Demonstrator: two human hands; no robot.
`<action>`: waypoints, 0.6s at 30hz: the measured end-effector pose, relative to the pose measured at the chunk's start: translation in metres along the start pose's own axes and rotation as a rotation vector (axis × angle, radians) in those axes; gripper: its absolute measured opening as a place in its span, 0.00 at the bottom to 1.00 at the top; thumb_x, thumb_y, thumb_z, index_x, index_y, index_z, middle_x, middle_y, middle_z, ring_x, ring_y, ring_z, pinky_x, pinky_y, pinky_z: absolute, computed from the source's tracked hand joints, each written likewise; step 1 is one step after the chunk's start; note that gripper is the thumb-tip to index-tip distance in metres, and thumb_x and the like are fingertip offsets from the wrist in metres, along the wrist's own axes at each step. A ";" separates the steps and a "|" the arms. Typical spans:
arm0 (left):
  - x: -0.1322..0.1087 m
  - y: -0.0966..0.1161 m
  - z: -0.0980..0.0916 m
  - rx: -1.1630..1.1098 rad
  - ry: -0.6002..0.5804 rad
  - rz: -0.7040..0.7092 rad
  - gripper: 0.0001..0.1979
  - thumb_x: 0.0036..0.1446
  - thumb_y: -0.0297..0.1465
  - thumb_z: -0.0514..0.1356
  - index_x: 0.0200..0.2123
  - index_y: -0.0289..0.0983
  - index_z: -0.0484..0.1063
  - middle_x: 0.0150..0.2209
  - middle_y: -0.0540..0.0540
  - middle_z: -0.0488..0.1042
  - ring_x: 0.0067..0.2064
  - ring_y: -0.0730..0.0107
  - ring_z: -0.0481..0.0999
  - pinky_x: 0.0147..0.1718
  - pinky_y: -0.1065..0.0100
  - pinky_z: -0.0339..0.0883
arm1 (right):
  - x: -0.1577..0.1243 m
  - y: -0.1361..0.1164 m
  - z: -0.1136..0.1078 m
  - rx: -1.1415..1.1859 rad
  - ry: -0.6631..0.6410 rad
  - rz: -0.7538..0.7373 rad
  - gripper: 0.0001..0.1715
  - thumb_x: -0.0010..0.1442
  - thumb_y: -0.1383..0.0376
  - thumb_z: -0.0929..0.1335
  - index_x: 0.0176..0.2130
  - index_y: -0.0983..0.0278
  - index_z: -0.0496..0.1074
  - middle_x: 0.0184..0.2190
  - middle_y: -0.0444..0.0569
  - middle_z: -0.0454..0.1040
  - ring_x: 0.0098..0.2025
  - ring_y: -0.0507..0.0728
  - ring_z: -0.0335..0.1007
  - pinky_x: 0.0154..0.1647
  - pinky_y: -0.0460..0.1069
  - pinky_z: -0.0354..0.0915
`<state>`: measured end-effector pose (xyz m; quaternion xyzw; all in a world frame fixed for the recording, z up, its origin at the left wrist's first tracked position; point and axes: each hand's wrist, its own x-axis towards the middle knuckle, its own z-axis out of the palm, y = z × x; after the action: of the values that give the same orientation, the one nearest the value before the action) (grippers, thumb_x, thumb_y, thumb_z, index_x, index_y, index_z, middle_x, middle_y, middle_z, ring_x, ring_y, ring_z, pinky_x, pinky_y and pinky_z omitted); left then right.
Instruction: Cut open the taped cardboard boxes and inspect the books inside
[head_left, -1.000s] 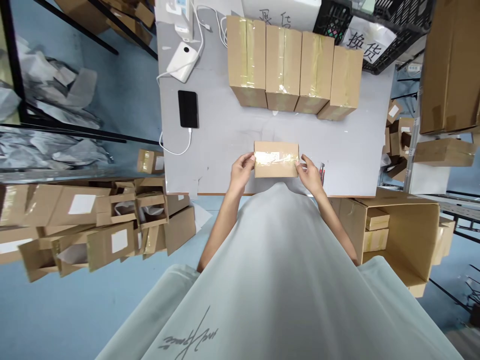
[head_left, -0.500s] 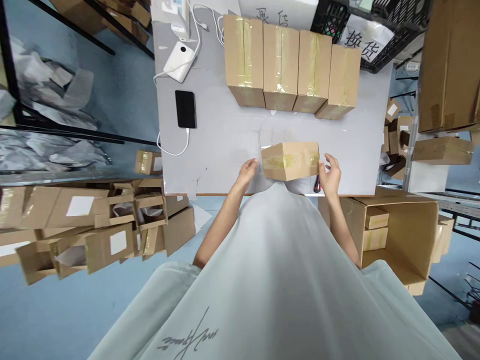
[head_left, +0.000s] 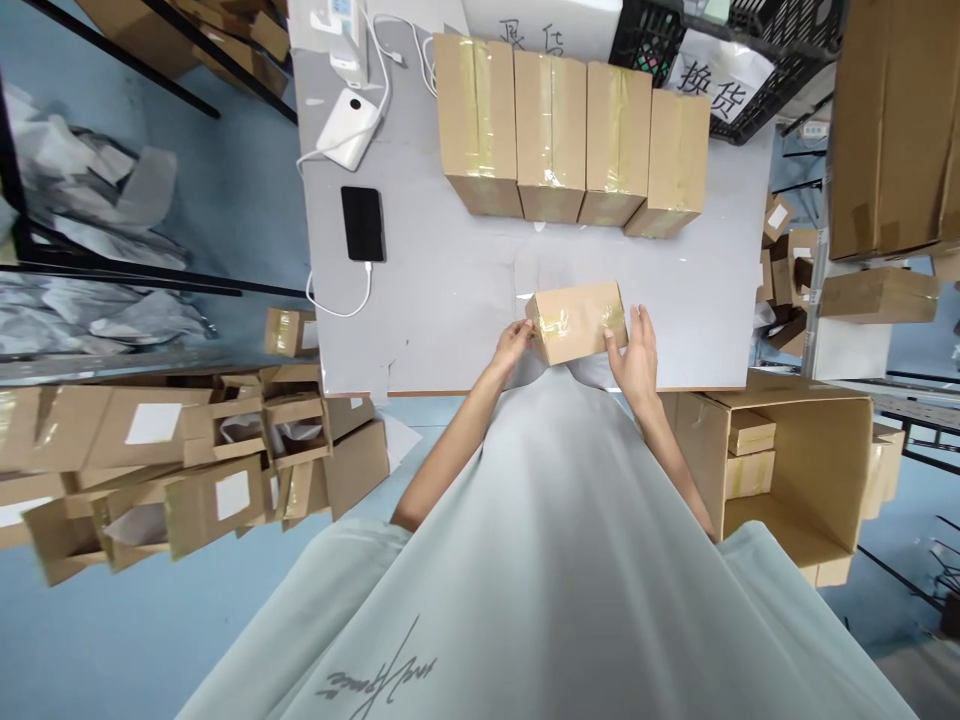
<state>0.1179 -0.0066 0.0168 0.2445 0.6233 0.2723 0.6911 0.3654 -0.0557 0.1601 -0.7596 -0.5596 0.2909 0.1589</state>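
A small taped cardboard box [head_left: 581, 322] is at the front edge of the table, turned at a slight angle. My left hand [head_left: 513, 345] has its fingers closed on the box's left end. At the other end, my right hand [head_left: 637, 360] is open, its fingers stretched upward and its thumb touching the box near the lower right corner. Farther back, several larger taped cardboard boxes [head_left: 551, 130] stand side by side in a row.
On the table's left are a black phone [head_left: 363, 224] on a white cable and a white power bank [head_left: 348, 128]. A black crate [head_left: 795, 70] sits at the back right. An open carton [head_left: 795, 460] holding small boxes stands below right; opened boxes [head_left: 217, 500] lie left.
The small box has turned and its face now shows more. My left hand has moved right onto its end, and my right hand has moved left to touch it. The red-and-black tool is hidden.
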 end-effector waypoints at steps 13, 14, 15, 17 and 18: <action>-0.003 -0.006 0.011 0.020 0.050 -0.095 0.20 0.69 0.48 0.68 0.52 0.39 0.79 0.65 0.34 0.82 0.71 0.44 0.76 0.69 0.49 0.70 | 0.017 -0.011 0.009 -0.205 -0.038 0.039 0.66 0.74 0.26 0.57 0.83 0.74 0.55 0.84 0.74 0.51 0.87 0.79 0.44 0.84 0.77 0.48; -0.002 -0.006 0.011 0.015 0.042 -0.105 0.20 0.69 0.49 0.68 0.52 0.39 0.79 0.65 0.34 0.81 0.72 0.43 0.75 0.70 0.48 0.70 | 0.024 -0.004 0.003 -0.182 -0.039 0.059 0.67 0.74 0.25 0.56 0.83 0.73 0.54 0.85 0.73 0.50 0.88 0.78 0.42 0.85 0.77 0.47; -0.001 -0.005 0.012 -0.002 0.018 -0.114 0.21 0.69 0.50 0.68 0.51 0.40 0.79 0.65 0.34 0.81 0.72 0.42 0.75 0.70 0.47 0.70 | 0.030 0.004 -0.003 -0.150 -0.044 0.077 0.67 0.74 0.25 0.55 0.84 0.71 0.53 0.85 0.71 0.49 0.88 0.77 0.41 0.85 0.77 0.47; 0.001 -0.003 0.014 -0.069 -0.067 -0.139 0.22 0.69 0.52 0.67 0.50 0.40 0.80 0.66 0.33 0.81 0.72 0.43 0.77 0.70 0.47 0.71 | 0.041 0.018 -0.018 -0.077 -0.059 0.117 0.67 0.73 0.24 0.55 0.85 0.68 0.53 0.86 0.67 0.50 0.89 0.74 0.41 0.86 0.75 0.45; 0.002 -0.001 0.015 -0.108 -0.110 -0.143 0.23 0.68 0.53 0.66 0.50 0.40 0.81 0.65 0.32 0.82 0.71 0.44 0.78 0.70 0.48 0.71 | 0.045 0.024 -0.024 -0.039 -0.067 0.139 0.67 0.72 0.23 0.56 0.84 0.67 0.54 0.86 0.65 0.51 0.89 0.74 0.40 0.87 0.74 0.44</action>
<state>0.1330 -0.0062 0.0166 0.1764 0.5848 0.2415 0.7540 0.4079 -0.0190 0.1537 -0.7894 -0.5160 0.3156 0.1046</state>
